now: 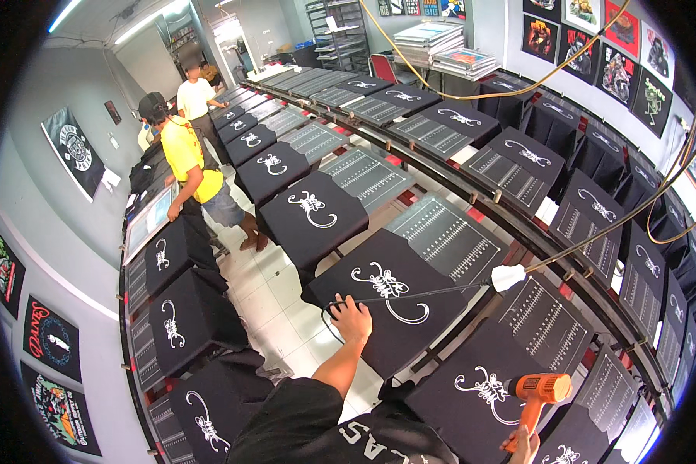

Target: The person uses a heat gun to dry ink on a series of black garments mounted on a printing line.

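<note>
Head view: I look down on rows of black garments [213, 313] draped over boards, every one I can make out nearby carrying a white design.
Heat gun [547, 389]: orange, at lower right, its nozzle turned toward the white print [483, 390] on the near garment [445, 406].
Right hand [523, 447]: wrapped around the gun's handle, close to the lower edge of my picture.
Left hand [351, 319]: fingers curled loosely on the black cord [441, 292], beside the edge of the next garment [398, 336].
Cord: runs from the left hand across that garment to a white connector [508, 277].
Prints done: white designs sit on the left, middle and right rows, so I judge the design is down on most garments.
Screen side: a co-worker in yellow [182, 151] stands at a framed screen [148, 224] on the left row, so I judge screen work there may be unfinished.
Far end: beyond another person in a pale top [196, 99], things are too small for me to check.
Heating left: I judge this partway; nothing I see separates heated prints from unheated ones, and the nearby garments all lie on their boards.
</note>
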Demonstrator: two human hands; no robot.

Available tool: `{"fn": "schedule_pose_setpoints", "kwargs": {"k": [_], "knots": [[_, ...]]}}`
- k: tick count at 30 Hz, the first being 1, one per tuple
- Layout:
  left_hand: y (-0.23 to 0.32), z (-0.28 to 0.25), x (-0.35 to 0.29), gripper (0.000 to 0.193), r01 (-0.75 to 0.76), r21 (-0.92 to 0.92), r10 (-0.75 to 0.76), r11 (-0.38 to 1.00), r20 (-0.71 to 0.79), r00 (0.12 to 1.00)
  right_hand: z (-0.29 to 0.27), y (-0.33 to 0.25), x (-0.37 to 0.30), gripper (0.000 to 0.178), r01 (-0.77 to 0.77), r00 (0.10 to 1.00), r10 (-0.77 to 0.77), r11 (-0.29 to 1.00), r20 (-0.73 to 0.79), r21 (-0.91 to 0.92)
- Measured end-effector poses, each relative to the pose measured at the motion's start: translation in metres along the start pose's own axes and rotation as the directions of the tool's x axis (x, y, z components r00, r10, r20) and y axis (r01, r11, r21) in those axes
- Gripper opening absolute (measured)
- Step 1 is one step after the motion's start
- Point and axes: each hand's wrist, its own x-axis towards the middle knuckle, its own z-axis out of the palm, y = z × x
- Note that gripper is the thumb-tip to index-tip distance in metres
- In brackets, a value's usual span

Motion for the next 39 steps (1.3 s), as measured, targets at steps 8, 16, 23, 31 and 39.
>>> {"fn": "schedule_pose_setpoints", "kwargs": {"k": [8, 16, 23, 31, 39], "knots": [[0.002, 0.002, -0.001, 0.049, 0.005, 0.014, -0.005, 1.0, 0.01, 1.0, -0.006, 0.015, 0.006, 0.058, 0.022, 1.0, -0.024, 0.99, 0.011, 0.142], [0.003, 0.001, -0.001, 0.049, 0.009, 0.005, -0.01, 1.0, 0.02, 1.0, 0.006, 0.004, -0.009, 0.06, 0.147, 0.988, -0.15, 0.985, -0.034, -0.093], [0.003, -0.001, -0.001, 0.049, 0.01, 0.011, -0.01, 1.0, 0.027, 1.0, 0.006, 0.004, -0.01, 0.061, 0.16, 0.986, -0.161, 0.986, -0.032, -0.039], [0.002, 0.004, 0.001, 0.048, 0.001, 0.023, -0.001, 1.0, -0.003, 1.0, 0.015, -0.006, -0.019, 0.064, 0.184, 0.982, -0.185, 0.983, -0.028, -0.017], [-0.004, 0.01, -0.005, 0.049, -0.012, 0.042, 0.011, 0.999, 0.004, 1.0, -0.005, 0.025, -0.001, 0.054, 0.113, 0.984, -0.145, 0.957, 0.104, 0.269]]}}
